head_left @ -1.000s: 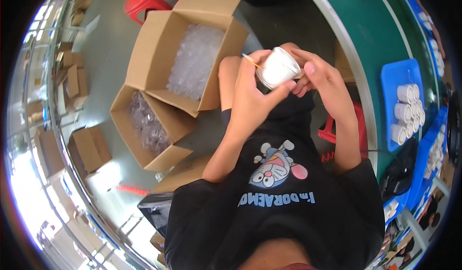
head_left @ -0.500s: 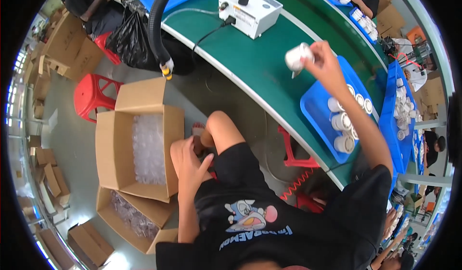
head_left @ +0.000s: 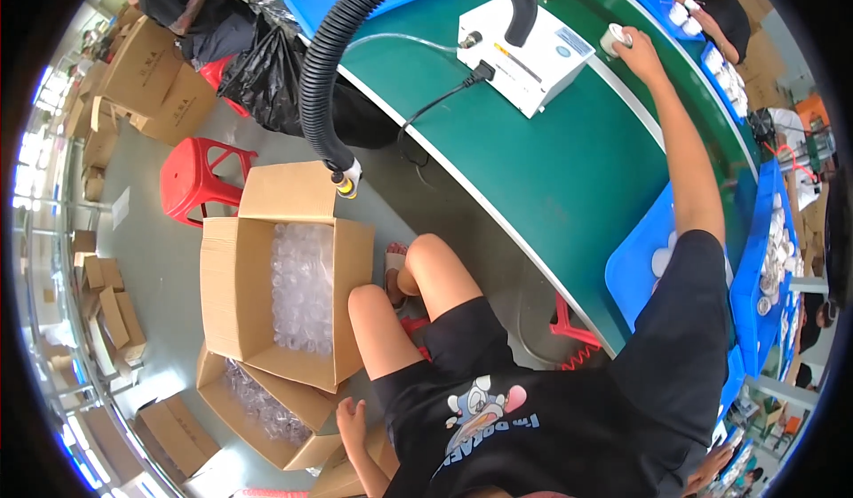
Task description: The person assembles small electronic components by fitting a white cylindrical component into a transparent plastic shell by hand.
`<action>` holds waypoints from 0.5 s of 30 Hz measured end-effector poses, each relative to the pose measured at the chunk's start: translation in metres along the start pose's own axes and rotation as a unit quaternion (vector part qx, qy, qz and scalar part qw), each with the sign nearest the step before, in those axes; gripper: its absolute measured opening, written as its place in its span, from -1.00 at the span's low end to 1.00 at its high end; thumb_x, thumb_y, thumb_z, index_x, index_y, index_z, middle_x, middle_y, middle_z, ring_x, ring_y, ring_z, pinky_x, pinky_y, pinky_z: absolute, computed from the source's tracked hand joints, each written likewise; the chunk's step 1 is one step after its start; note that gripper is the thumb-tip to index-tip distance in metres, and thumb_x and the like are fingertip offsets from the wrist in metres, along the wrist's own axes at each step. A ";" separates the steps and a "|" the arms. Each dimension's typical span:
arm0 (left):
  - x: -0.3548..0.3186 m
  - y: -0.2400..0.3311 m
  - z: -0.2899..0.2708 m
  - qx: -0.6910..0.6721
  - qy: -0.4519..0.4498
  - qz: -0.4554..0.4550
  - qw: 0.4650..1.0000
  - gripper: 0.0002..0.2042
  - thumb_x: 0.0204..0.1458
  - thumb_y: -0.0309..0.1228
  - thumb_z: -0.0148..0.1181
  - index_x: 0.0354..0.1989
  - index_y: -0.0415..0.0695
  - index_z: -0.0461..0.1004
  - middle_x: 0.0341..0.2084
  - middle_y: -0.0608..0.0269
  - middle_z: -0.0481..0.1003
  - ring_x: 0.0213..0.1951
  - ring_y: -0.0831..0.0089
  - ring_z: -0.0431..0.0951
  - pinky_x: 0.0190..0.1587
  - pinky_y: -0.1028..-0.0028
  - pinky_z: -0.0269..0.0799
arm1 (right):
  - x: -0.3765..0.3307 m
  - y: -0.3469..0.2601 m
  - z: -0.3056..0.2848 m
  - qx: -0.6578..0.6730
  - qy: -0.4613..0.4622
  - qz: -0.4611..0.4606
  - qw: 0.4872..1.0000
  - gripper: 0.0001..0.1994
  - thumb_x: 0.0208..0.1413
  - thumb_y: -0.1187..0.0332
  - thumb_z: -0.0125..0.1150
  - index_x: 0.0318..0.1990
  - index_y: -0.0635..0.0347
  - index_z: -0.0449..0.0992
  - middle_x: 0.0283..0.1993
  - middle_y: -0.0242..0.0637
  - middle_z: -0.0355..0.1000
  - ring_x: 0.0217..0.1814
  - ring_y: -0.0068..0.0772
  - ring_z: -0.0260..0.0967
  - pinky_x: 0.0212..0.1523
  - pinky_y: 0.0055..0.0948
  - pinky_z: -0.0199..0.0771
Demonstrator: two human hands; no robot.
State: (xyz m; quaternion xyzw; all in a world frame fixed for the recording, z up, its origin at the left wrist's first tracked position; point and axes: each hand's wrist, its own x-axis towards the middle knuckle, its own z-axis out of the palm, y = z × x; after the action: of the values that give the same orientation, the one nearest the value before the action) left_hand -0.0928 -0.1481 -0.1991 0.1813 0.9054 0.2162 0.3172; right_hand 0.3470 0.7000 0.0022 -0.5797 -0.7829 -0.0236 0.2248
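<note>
Right hand [head_left: 633, 43] stretches far across the green desk [head_left: 551, 169], grip closed around a small white cup [head_left: 613, 39] just right of the white machine box [head_left: 524, 54]. Left hand [head_left: 349, 418] hangs low beside the open cardboard box [head_left: 284, 276], fingers loose, holding nothing.

single head-worn fisheye, steeply downward, wide

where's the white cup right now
The white cup is in the right hand, at the top right of the head view, stretched out over the green table just right of the white box machine.
</note>
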 end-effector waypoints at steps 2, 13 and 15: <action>0.004 0.004 0.023 -0.002 -0.042 0.009 0.999 -0.59 0.04 -0.27 0.29 -0.01 -0.27 0.42 -0.13 -0.04 0.48 -0.15 0.22 0.54 -0.09 0.33 0.46 | -0.025 0.014 -0.028 -0.068 0.027 -0.021 0.997 -0.32 0.01 0.10 0.26 0.24 0.28 0.24 0.22 0.19 0.23 0.29 0.15 0.19 0.27 -0.15 0.25; 0.063 0.086 0.014 -0.014 -0.209 0.081 0.974 -0.74 0.13 -0.33 0.15 -0.12 -0.27 0.46 -0.39 0.13 0.54 -0.37 0.37 0.52 -0.31 0.35 0.46 | -0.377 -0.142 -0.241 -0.142 -0.276 0.022 0.950 -0.68 0.07 0.20 0.25 -0.07 0.17 0.51 -0.19 -0.06 0.43 -0.19 0.01 0.47 -0.19 -0.16 0.47; 0.096 0.091 -0.008 0.057 -0.149 0.176 0.971 -0.78 0.11 -0.36 0.13 -0.20 -0.28 0.52 -0.39 0.03 0.57 -0.36 0.41 0.53 -0.35 0.32 0.44 | -0.403 -0.142 -0.213 -0.173 -0.179 0.020 0.968 -0.63 0.05 0.16 0.28 -0.05 0.15 0.50 -0.13 -0.03 0.41 -0.14 0.07 0.45 -0.18 -0.14 0.50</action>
State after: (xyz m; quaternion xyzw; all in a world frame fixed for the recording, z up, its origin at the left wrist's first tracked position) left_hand -0.1514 -0.0289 -0.1946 0.3855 0.8128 0.1871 0.3947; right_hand 0.3775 0.2285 0.0721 -0.6199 -0.7827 -0.0504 -0.0221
